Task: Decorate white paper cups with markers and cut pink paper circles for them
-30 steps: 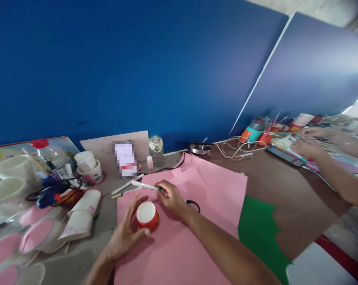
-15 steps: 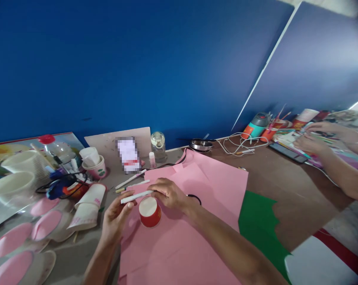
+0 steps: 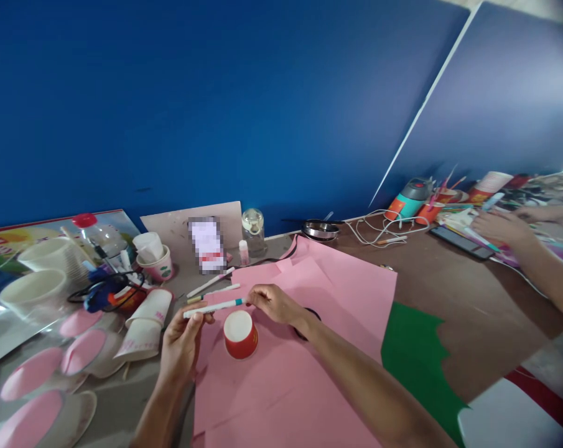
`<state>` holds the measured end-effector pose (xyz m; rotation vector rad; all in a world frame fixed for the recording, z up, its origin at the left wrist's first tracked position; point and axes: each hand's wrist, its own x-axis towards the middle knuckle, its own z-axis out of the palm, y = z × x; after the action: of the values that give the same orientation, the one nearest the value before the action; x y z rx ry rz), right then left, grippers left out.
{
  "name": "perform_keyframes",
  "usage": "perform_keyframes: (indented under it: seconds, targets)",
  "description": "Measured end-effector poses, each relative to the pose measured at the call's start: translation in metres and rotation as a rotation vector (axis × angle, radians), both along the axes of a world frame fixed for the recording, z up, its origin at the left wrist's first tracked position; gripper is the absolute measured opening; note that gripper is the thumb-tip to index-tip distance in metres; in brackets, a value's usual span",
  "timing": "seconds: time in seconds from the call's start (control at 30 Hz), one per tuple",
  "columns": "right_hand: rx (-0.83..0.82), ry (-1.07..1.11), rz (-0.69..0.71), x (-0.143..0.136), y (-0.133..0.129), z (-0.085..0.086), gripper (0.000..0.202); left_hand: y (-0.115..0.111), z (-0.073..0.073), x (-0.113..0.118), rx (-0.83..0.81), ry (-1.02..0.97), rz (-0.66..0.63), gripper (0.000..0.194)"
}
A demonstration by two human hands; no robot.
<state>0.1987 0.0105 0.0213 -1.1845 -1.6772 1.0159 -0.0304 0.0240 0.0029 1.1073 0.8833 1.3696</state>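
A white marker with a teal end (image 3: 218, 307) lies across my left hand (image 3: 184, 331), pinched between thumb and fingers. My right hand (image 3: 272, 303) is closed at the marker's teal end, its fingertips pressed together there. Just below the marker a red paper cup (image 3: 241, 341) stands upside down, its pale base up, on pink paper (image 3: 285, 386). Two more pens (image 3: 211, 283) lie behind my left hand. A dark loop (image 3: 309, 320) is partly hidden by my right wrist.
White cups (image 3: 33, 295), pink-topped paper pieces (image 3: 83, 351) and a phone (image 3: 207, 244) stand or lie left. Green paper (image 3: 416, 361) is to the right. Behind are a glass jar (image 3: 253, 230) and cables (image 3: 367, 233). Another person's hands (image 3: 505, 230) are far right.
My right hand has shifted slightly right along the marker, and the marker's teal end now shows. The whole view has shifted a little. The other person's hands have moved.
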Motion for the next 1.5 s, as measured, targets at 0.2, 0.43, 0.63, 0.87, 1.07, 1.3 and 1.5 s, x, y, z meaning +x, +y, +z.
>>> perform_keyframes:
  seconds: [0.2,0.43,0.63,0.87,1.07,1.3,1.5]
  targets:
    - [-0.006,0.019,-0.036,-0.004,0.003,-0.005,0.030,-0.002,0.006,0.009,-0.063,-0.074,0.016,0.025]
    - [0.108,0.018,-0.147,0.011,0.005,-0.002,0.010,0.017,0.005,-0.012,-0.100,-0.276,0.283,0.035]
    - [0.211,-0.087,-0.255,0.012,0.013,-0.013,0.011,0.015,0.004,-0.008,-0.119,-0.293,0.224,0.025]
    - [0.390,-0.212,-0.352,0.014,0.020,-0.030,0.035,0.009,0.010,0.000,-0.099,-0.245,0.216,0.025]
    - [0.542,-0.296,-0.552,0.017,0.020,-0.025,0.041,0.005,0.011,0.004,-0.080,-0.201,0.190,0.026]
    - [0.623,-0.193,-0.481,-0.008,-0.001,0.009,0.031,0.002,0.008,0.003,-0.083,-0.095,0.152,0.032]
    - [0.707,-0.528,-0.255,-0.023,-0.016,0.027,0.042,-0.001,0.004,-0.004,-0.026,0.078,0.050,0.035]
